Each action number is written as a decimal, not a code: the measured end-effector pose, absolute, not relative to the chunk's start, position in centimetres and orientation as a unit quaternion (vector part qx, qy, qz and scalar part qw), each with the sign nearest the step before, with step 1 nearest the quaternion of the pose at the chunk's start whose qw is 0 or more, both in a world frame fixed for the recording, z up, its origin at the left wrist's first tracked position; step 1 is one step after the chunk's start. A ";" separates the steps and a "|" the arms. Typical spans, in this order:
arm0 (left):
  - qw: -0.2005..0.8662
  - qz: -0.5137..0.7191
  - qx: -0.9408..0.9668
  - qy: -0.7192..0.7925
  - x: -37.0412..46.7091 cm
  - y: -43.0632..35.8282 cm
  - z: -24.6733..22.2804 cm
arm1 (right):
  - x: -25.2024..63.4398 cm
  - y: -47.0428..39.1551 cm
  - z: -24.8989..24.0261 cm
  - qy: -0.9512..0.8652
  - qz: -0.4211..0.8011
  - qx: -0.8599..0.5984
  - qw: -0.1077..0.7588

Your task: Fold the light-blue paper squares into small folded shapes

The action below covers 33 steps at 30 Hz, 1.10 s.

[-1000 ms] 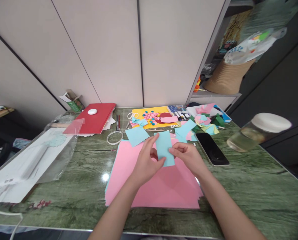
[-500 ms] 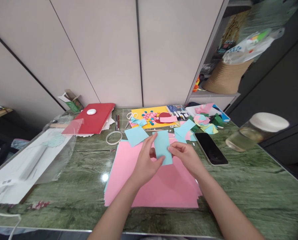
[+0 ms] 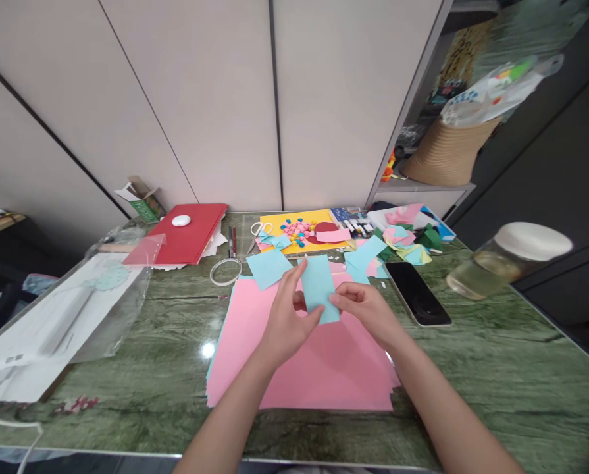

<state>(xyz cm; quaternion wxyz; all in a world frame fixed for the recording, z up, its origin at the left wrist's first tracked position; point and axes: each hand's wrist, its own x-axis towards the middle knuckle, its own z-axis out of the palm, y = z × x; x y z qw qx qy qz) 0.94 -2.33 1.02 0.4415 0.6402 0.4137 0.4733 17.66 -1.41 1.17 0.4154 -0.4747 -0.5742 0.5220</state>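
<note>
A: Where to look for the blue paper, going by the pink stack?
B: Over its far part, held up between 2 hands.
A: Held how?
B: Spanned by the left hand, finger at the far corner, thumb at the near edge; pinched at the right edge by the right hand.
A: Which step, at a guess?
B: Probably shaping or aligning the paper.
A: And called for next?
B: Likely a light, steady pinch and even edges.

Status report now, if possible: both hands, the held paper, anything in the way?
Left hand, right hand: both holding blue paper. Paper over pink stack. Phone to the right, not in the way.
</note>
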 end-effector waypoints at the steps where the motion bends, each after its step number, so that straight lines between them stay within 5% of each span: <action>1: 0.443 0.476 0.637 0.414 1.0 -2.3 1.0 | 17.7 -1.4 1.1 -0.576 0.519 -0.478 0.414; 33: 0.467 0.507 0.588 0.423 0.9 -1.8 0.7 | 17.4 -1.5 1.2 -0.576 0.539 -0.451 0.417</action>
